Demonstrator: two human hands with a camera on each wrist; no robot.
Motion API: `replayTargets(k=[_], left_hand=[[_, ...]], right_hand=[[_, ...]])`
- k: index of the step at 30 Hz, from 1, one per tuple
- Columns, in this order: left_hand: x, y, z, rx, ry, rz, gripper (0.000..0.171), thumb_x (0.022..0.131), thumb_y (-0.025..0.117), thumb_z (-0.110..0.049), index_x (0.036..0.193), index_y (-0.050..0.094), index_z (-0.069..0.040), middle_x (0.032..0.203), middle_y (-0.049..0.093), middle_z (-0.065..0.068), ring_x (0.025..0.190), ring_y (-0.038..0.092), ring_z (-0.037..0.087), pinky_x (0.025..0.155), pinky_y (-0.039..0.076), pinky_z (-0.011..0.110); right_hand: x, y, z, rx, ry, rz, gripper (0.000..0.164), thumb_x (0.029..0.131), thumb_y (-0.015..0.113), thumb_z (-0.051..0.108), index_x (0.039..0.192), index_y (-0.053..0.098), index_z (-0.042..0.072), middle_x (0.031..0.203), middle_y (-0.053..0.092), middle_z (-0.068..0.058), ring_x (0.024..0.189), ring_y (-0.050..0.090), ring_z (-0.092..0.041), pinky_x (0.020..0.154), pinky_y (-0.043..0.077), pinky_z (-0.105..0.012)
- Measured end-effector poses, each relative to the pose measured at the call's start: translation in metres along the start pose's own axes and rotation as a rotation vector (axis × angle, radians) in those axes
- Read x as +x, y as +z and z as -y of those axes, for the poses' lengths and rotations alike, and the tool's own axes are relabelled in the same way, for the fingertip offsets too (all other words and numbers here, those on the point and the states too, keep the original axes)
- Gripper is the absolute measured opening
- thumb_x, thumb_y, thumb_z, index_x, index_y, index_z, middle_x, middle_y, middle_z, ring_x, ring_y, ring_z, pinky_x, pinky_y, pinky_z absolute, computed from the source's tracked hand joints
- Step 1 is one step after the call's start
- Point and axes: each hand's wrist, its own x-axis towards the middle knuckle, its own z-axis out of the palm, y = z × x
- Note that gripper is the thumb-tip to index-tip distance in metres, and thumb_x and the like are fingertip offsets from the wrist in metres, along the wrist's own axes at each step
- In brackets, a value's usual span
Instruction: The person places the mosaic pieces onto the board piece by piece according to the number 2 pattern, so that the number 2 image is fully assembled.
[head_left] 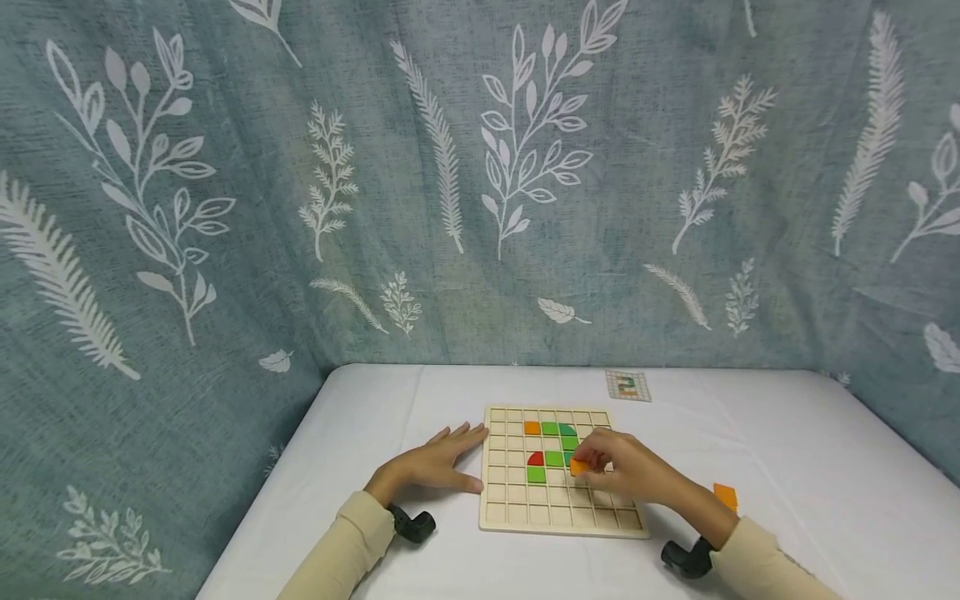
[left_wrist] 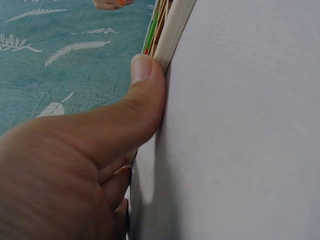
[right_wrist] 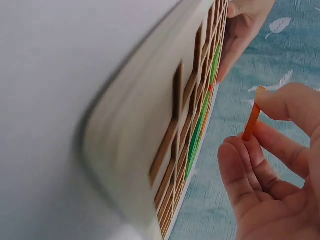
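Note:
A wooden grid board lies on the white table with several coloured tiles set in its cells. Among them are an orange tile, a red quarter-round tile and green square tiles. My right hand pinches an orange square tile between thumb and fingers, above the board's middle right. In the right wrist view that tile stands on edge, apart from the board. My left hand lies with fingers spread, its thumb and fingertips at the board's left edge.
A small pattern card showing a coloured figure on a grid lies behind the board, near the table's back edge. Another orange tile lies on the table beside my right forearm. A patterned blue-green curtain hangs behind the table.

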Motion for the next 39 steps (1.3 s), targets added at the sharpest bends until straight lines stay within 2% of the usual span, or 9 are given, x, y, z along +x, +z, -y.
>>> replayTargets(k=[5, 12, 20, 29, 39], left_hand=[[0.001, 0.000, -0.001, 0.012, -0.001, -0.002, 0.096, 0.087, 0.073, -0.051, 0.160, 0.024, -0.014, 0.168, 0.019, 0.002, 0.157, 0.009, 0.025, 0.128, 0.002, 0.049], [0.000, 0.000, -0.003, 0.016, 0.000, -0.003, 0.095, 0.087, 0.073, -0.050, 0.160, 0.024, -0.013, 0.168, 0.020, 0.003, 0.157, 0.009, 0.026, 0.128, 0.003, 0.049], [0.000, 0.001, -0.002, 0.016, 0.008, -0.001, 0.095, 0.087, 0.073, -0.049, 0.160, 0.024, -0.013, 0.168, 0.020, 0.005, 0.157, 0.009, 0.027, 0.128, 0.003, 0.050], [0.000, -0.001, -0.001, 0.021, -0.003, 0.001, 0.095, 0.087, 0.072, -0.051, 0.161, 0.023, -0.016, 0.168, 0.018, 0.001, 0.157, 0.008, 0.024, 0.129, 0.002, 0.048], [0.001, 0.000, -0.001, 0.025, -0.002, 0.005, 0.096, 0.087, 0.071, -0.053, 0.161, 0.022, -0.015, 0.168, 0.017, 0.002, 0.157, 0.009, 0.025, 0.128, 0.003, 0.050]], right_hand=[[0.006, 0.010, 0.006, 0.007, -0.029, -0.025, 0.015, 0.089, 0.074, 0.010, 0.102, 0.069, 0.009, 0.093, 0.064, 0.000, 0.079, 0.058, -0.003, 0.067, 0.055, -0.021], [0.009, 0.019, 0.012, -0.020, 0.017, -0.012, 0.014, 0.088, 0.076, 0.014, 0.101, 0.069, 0.012, 0.091, 0.062, 0.005, 0.078, 0.055, 0.000, 0.067, 0.054, -0.022], [0.014, 0.030, 0.019, -0.029, 0.019, -0.004, 0.015, 0.088, 0.076, 0.018, 0.100, 0.070, 0.011, 0.090, 0.062, 0.005, 0.078, 0.056, -0.006, 0.067, 0.053, -0.021], [0.025, 0.043, 0.027, -0.042, 0.018, -0.010, 0.015, 0.088, 0.077, 0.019, 0.099, 0.073, 0.011, 0.088, 0.060, 0.005, 0.077, 0.055, -0.003, 0.067, 0.053, -0.018], [0.023, 0.054, 0.033, -0.063, 0.063, 0.011, 0.013, 0.088, 0.077, 0.019, 0.099, 0.076, 0.013, 0.089, 0.060, 0.007, 0.076, 0.053, -0.003, 0.066, 0.050, -0.018]])
